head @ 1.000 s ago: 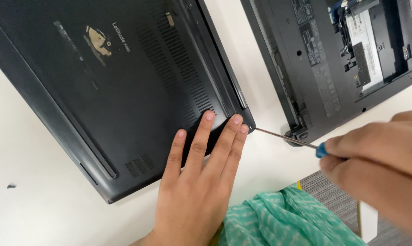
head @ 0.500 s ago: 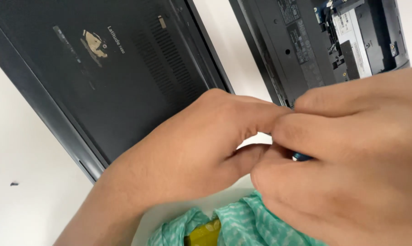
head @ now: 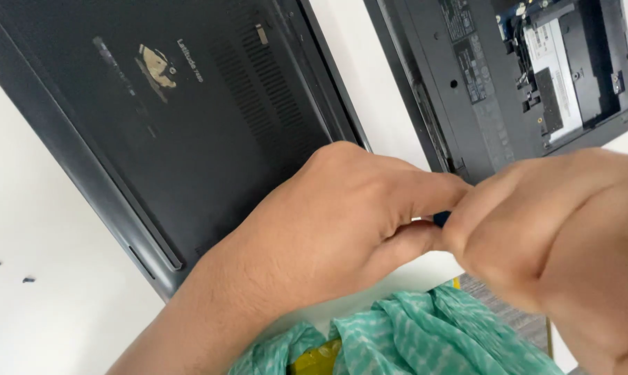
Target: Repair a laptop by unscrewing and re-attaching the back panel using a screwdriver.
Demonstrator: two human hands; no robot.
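Above a white table (head: 64,305), left hand (head: 341,222) and right hand (head: 557,243) are pinching one screwdriver (head: 435,219), fingers closed. Two upturned laptops, dark laptop (head: 189,125) and opened laptop (head: 508,76), are lying behind; two loose screws (head: 8,272) and one green cloth (head: 425,340) are lying nearby.

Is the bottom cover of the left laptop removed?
No, the left laptop shows a closed dark cover; only the right laptop is open.

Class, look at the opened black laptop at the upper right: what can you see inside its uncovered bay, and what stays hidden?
Inside the opened black laptop, a silver rectangular drive and dark connectors show. The right hand covers its near corner; deeper parts cannot be seen.
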